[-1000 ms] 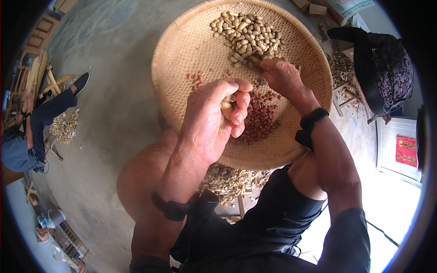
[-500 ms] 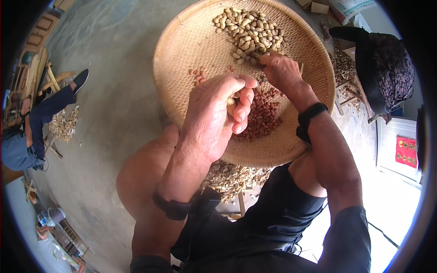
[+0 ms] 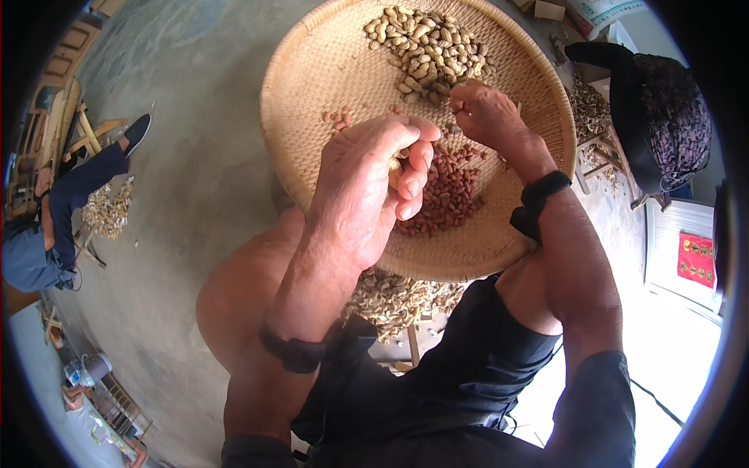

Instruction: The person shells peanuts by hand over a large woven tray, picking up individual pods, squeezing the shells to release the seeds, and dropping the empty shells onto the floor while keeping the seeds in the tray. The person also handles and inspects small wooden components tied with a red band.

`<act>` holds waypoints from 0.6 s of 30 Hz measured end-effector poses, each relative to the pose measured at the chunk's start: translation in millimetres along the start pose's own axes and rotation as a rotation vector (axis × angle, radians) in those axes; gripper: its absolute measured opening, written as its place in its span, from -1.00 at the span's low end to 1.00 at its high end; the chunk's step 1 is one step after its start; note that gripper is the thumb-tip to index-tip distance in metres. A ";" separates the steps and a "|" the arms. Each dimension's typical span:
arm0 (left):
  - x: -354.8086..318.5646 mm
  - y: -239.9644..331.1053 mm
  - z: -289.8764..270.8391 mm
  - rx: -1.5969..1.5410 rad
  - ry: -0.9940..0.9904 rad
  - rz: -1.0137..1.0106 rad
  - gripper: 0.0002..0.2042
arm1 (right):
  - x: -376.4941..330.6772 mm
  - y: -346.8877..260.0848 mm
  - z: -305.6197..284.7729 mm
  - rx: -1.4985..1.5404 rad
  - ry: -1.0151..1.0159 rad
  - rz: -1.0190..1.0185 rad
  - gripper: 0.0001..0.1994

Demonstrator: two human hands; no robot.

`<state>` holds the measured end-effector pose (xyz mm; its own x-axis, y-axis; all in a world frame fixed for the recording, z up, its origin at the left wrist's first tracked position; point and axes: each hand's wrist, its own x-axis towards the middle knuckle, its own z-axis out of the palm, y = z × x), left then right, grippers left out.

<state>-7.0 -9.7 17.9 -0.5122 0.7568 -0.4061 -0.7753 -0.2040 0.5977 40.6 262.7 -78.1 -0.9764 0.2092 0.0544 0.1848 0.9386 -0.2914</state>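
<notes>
A round woven basket (image 3: 312, 62) rests over my lap. In its far part lies a heap of unshelled peanuts (image 3: 437, 51). Shelled red peanut kernels (image 3: 449, 191) are spread in the near part, with a few more at the left. My left hand (image 3: 363, 183) is curled above the basket, its fingers closed round pale peanuts in the shell (image 3: 394, 171). At the near edge of the heap, my right hand (image 3: 491, 117) has its fingers pinched together. What they hold, if anything, is hidden.
Below the basket lies a pile of empty shells (image 3: 402, 304). To the right, a person in a dark patterned top (image 3: 671, 117) is beside a wooden stool (image 3: 605, 160) and more shells. Another seated person's leg (image 3: 97, 179) shows at the left, near a shell pile (image 3: 109, 210).
My right hand has drawn slightly back from the peanut heap, toward the right. My left hand stays curled round its peanuts, nearly unmoved.
</notes>
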 end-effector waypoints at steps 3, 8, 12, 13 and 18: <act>-1.0 1.1 1.4 0.021 0.006 0.009 -0.80 | -4.2 -9.3 -10.1 0.039 -0.025 -0.041 -0.98; 1.1 -1.6 1.9 0.012 -0.003 0.010 -0.80 | -11.4 -8.4 -5.2 0.089 -0.129 -0.050 -0.96; -1.1 -0.3 1.5 0.018 0.004 0.022 -0.80 | -12.5 -12.8 6.8 0.071 -0.109 -0.047 -0.92; -0.6 -0.7 1.3 0.017 0.004 0.021 -0.80 | -12.4 -12.5 7.7 0.058 -0.110 -0.049 -0.91; 0.0 -1.1 0.9 0.024 -0.001 0.025 -0.81 | -11.2 -11.4 9.1 0.033 -0.141 -0.035 -0.91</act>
<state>-5.9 -9.0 17.8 -0.5305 0.7525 -0.3902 -0.7534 -0.2075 0.6240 48.5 247.2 -84.1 -0.9887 0.1334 -0.0684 0.1484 0.9347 -0.3229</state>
